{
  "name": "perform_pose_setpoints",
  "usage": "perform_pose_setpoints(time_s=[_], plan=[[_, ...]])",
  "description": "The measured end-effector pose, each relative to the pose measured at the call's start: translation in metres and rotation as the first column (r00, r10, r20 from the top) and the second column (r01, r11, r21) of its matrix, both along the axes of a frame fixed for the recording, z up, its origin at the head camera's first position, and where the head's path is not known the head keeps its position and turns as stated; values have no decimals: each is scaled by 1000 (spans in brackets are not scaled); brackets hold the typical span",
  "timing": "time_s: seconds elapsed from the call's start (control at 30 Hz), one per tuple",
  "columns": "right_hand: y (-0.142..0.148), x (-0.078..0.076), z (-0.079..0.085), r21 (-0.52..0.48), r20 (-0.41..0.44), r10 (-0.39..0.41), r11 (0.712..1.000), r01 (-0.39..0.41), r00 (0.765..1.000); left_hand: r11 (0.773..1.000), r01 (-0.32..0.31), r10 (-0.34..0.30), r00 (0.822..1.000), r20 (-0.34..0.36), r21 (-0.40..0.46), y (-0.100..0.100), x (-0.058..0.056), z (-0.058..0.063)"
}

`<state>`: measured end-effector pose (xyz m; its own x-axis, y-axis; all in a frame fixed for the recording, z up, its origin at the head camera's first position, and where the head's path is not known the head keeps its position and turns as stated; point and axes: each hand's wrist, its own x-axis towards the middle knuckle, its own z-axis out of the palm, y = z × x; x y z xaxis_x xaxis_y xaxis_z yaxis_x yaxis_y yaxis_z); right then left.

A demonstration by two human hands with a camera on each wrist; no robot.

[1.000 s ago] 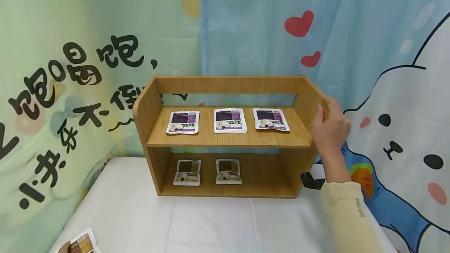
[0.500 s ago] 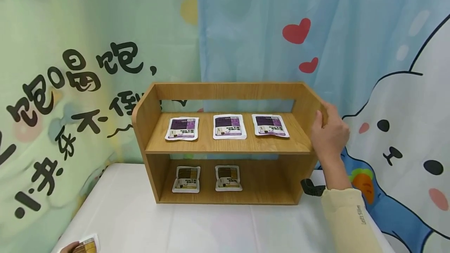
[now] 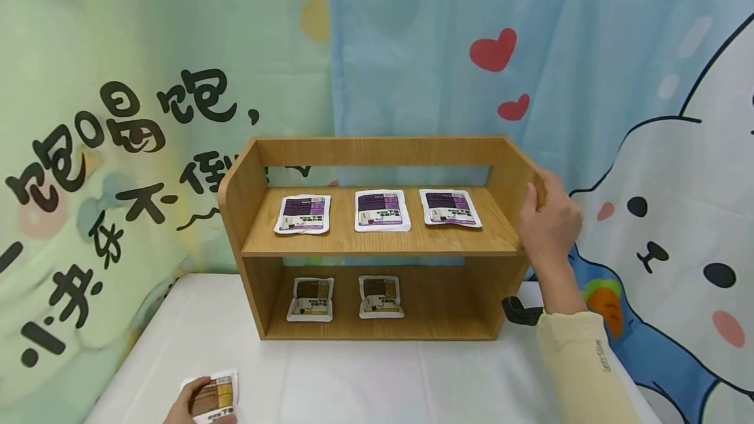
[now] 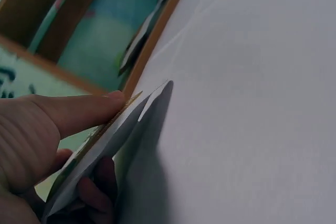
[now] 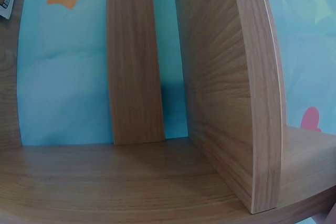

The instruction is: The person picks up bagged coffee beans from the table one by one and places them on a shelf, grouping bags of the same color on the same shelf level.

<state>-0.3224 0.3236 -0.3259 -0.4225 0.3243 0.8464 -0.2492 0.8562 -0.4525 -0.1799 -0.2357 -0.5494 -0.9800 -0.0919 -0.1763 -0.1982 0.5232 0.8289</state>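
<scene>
In the head view, my left hand (image 3: 184, 404) is at the lower left, gripping a flat white-edged packet (image 3: 215, 399) with a brown and yellow label. The left wrist view has this packet (image 4: 113, 135) edge-on between thumb and fingers, close over the white table. My right hand (image 3: 554, 218) holds the right side panel of a two-tier wooden shelf (image 3: 377, 246), thumb on the inner side. Three purple-labelled packets (image 3: 383, 211) lie in a row on the upper tier. On the lower tier, two brown-and-yellow packets (image 3: 381, 297) lie at the left and middle.
The shelf stands on a white-covered table (image 3: 353, 378). Behind it hang a green curtain (image 3: 283, 31) with black characters and a blue curtain (image 3: 412, 31) with hearts and a cartoon animal. A black strap (image 3: 521, 312) is on my right wrist.
My left hand has come in from the lower left corner, moving right with its packet. The right hand stays on the shelf's side panel. The head view has tilted slightly.
</scene>
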Motion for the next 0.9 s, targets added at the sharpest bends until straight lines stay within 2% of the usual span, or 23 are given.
perform_pose_setpoints(time_s=[0.03,0.07,0.23,0.33,0.53,0.67,0.9], plan=[[0,0,0,1,-4,2,1000,-2,1000,1000,-18,19,1000,13,-25,14,-1,5],[0,0,1,6,-10,4,1000,-4,1000,999,-20,21,1000,8,-46,25,-3,6],[1,-1,2,3,-4,4,1000,-4,1000,1000,-16,16,999,-35,-12,71,-16,1],[1,-2,3,-5,7,4,1000,-4,1000,1000,3,-2,998,-69,9,95,-23,0],[4,-1,3,1,5,1,1000,-1,1000,994,83,-74,990,-123,70,138,-33,1],[3,0,2,7,-1,3,1000,-3,1000,984,148,-128,975,-184,99,157,-38,-2],[0,1,2,4,3,2,1000,-2,1000,955,259,-202,924,-326,143,183,-50,-5]])
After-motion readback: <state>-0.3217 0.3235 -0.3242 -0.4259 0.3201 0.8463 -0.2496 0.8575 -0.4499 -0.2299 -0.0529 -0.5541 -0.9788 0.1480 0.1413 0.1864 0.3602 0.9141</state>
